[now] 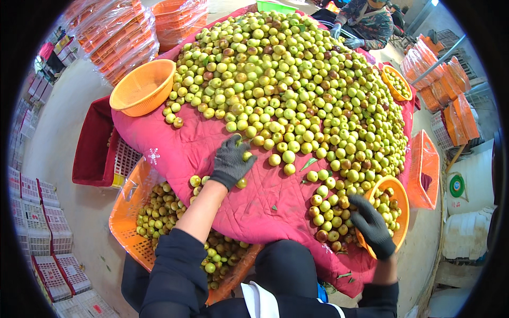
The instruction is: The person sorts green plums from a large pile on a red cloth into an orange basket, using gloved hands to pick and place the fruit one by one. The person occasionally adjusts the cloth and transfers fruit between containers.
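Observation:
A large heap of green and brown-blotched jujubes [278, 75] covers a pink quilted cloth [254, 206]. My left hand [232, 159], in a dark knit glove, is curled at the heap's near edge with jujubes [247, 156] in its fingers. Another jujube [241, 183] rests on the cloth beside its wrist. My right hand [370, 222], gloved alike, reaches over the left rim of an orange basket [405, 222] partly filled with jujubes. Its finger and thumb are apart, with nothing seen between them. Loose jujubes [328, 214] lie left of that hand.
Below my left forearm, an orange crate [127, 222] holds many jujubes. An orange basket [139, 89] stands at the cloth's left corner, a smaller one [397, 83] at the right. Across the heap sits a person [368, 24] wearing gloves. Stacked crates [115, 39] stand at the back left.

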{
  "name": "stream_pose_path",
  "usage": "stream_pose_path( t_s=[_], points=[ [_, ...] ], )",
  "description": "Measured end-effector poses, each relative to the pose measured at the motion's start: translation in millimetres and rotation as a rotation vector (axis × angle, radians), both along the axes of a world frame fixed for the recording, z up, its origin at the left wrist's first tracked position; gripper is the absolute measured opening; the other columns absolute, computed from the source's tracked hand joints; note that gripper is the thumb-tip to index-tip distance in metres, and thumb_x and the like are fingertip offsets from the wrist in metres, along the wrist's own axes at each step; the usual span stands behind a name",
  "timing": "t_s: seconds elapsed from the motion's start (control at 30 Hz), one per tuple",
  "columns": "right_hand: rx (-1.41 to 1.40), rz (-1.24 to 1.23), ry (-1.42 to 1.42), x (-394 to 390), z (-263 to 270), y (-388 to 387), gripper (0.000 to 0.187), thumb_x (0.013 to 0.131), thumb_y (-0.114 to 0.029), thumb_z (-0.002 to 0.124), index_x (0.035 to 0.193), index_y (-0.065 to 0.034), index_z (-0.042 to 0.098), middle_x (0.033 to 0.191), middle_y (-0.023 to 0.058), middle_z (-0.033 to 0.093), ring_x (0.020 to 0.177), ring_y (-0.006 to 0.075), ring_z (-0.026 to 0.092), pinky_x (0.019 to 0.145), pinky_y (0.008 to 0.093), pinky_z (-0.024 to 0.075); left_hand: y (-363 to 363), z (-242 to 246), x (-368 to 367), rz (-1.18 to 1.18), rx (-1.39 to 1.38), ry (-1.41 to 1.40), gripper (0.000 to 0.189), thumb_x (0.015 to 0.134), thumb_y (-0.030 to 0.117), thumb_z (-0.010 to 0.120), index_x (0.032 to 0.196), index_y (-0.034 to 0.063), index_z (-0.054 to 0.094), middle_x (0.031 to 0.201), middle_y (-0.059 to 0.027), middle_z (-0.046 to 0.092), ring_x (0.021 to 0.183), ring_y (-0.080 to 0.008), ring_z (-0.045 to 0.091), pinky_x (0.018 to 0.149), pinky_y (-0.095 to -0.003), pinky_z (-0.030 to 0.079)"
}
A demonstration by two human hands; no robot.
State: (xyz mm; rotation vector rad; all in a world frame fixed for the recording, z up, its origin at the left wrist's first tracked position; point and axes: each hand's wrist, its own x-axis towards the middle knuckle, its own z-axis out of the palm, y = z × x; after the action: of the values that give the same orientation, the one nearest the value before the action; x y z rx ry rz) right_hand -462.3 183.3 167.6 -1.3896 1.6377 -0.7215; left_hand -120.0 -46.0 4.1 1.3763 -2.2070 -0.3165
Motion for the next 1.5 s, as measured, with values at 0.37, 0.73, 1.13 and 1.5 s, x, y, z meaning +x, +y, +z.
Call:
stream_pose_path(
  t_s=[0.37,0.73,1.13,1.5],
  points=[
    [-0.556,-0.060,0.402,107,-161,-237,0.033,0.085,-0.031,0.069,0.111,-0.0113,0.069,0.119,0.0130,0.064,0.106,0.0321,0.061,0.094,0.0414,0.0480,125,10,125,-0.015,-0.003,-0.088,0.013,0.078,0.014,0.073,0.082,0.0076,0.062,0.088,-0.0088,0.062,0.082,-0.0319,0.060,0.074,-0.0435,0.049],
    [-0.522,0.079,-0.144,114,-138,-203,0.034,0.092,-0.012,0.062,0.126,-0.0060,0.061,0.130,0.0169,0.059,0.123,0.0311,0.055,0.103,0.0385,0.0442,33,26,110,0.188,0.035,0.357,0.031,0.096,0.016,0.057,0.125,0.0072,0.061,0.136,-0.0176,0.052,0.129,-0.0326,0.048,0.107,-0.0414,0.040],
    [-0.404,0.215,0.773,103,-160,-350,0.052,0.089,-0.057,0.053,0.130,-0.0273,0.060,0.140,0.0128,0.052,0.127,0.0361,0.049,0.103,0.0477,0.0414,-130,-8,24,0.047,0.048,-0.098,0.041,0.089,0.038,0.061,0.119,0.0103,0.062,0.119,-0.0143,0.062,0.117,-0.0341,0.054,0.100,-0.0438,0.044],
    [-0.556,0.452,0.456,139,-130,-145,0.040,0.084,-0.024,0.068,0.122,-0.0116,0.062,0.125,0.0178,0.058,0.112,0.0382,0.057,0.096,0.0460,0.0469,44,-15,119,0.000,-0.001,-0.010,0.013,0.083,0.019,0.066,0.089,0.0071,0.067,0.120,-0.0134,0.063,0.106,-0.0321,0.060,0.095,-0.0448,0.047]
  ],
)
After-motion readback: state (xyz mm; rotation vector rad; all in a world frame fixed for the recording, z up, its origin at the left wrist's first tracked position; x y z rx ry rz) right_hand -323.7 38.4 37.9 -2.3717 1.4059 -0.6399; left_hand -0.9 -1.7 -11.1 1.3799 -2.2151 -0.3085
